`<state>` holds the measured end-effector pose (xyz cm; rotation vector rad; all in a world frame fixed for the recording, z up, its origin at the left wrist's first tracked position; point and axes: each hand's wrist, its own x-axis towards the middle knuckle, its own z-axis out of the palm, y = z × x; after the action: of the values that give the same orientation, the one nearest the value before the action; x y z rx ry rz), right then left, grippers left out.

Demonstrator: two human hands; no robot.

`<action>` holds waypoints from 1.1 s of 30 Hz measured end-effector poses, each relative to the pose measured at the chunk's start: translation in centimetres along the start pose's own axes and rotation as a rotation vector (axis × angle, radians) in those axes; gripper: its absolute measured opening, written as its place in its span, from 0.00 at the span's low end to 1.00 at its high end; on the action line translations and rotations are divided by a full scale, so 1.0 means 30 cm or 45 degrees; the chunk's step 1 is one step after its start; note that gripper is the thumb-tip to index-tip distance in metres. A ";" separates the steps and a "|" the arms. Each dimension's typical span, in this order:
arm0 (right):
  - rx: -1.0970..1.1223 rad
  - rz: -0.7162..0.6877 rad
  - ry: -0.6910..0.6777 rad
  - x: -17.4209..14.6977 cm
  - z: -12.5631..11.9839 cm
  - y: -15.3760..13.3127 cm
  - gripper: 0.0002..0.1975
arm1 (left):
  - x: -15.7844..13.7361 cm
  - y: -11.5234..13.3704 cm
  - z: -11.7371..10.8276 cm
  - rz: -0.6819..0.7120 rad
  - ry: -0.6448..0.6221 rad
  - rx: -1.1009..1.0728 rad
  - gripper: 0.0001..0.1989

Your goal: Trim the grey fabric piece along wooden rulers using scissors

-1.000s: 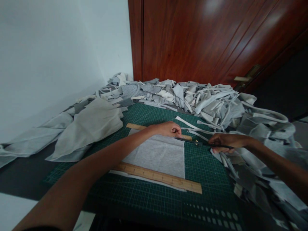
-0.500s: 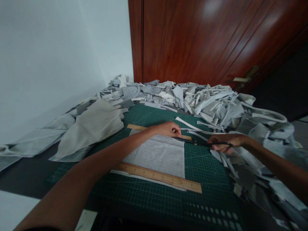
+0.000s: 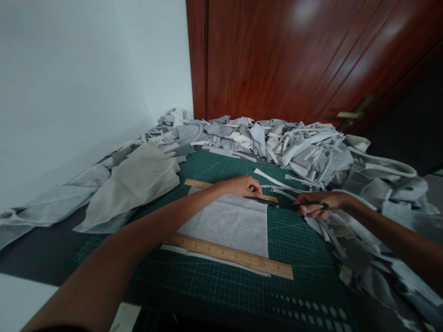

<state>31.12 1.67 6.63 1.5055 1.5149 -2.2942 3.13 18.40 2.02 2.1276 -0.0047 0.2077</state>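
Note:
A piece of light grey fabric (image 3: 228, 223) lies flat on the green cutting mat (image 3: 301, 253). My left hand (image 3: 246, 186) is at its far edge, fingers curled in a pinch at the cloth beside the far wooden ruler (image 3: 197, 183). Black scissors (image 3: 277, 205) are in my right hand (image 3: 313, 204), its fingers through the handles. Their blades point left along the fabric's far edge, close beneath my left fingertips. Across the near edge of the fabric rests a second wooden ruler (image 3: 228, 253). A narrow pale strip (image 3: 214, 262) shows just in front of that ruler.
Heaps of grey and white fabric scraps (image 3: 256, 138) line the back and right of the table. Larger cream cloth pieces (image 3: 134, 184) lie at the left. Loose strips (image 3: 270, 177) are beyond my hands. A wooden door (image 3: 277, 60) stands behind.
My right hand and the scissors have shifted left, with the blades further along the fabric's far edge. My left hand stays pinched at nearly the same spot.

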 end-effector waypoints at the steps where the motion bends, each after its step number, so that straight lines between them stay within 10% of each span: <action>1: 0.004 0.006 0.000 -0.001 -0.001 0.000 0.28 | 0.000 0.002 0.002 -0.012 0.002 -0.018 0.07; 33: -0.010 0.033 0.065 0.062 -0.004 -0.018 0.25 | 0.002 -0.019 0.018 -0.111 0.026 -0.114 0.16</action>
<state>29.93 2.89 5.69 1.5842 1.5052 -2.2498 3.32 18.28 1.26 2.0318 0.0890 0.1745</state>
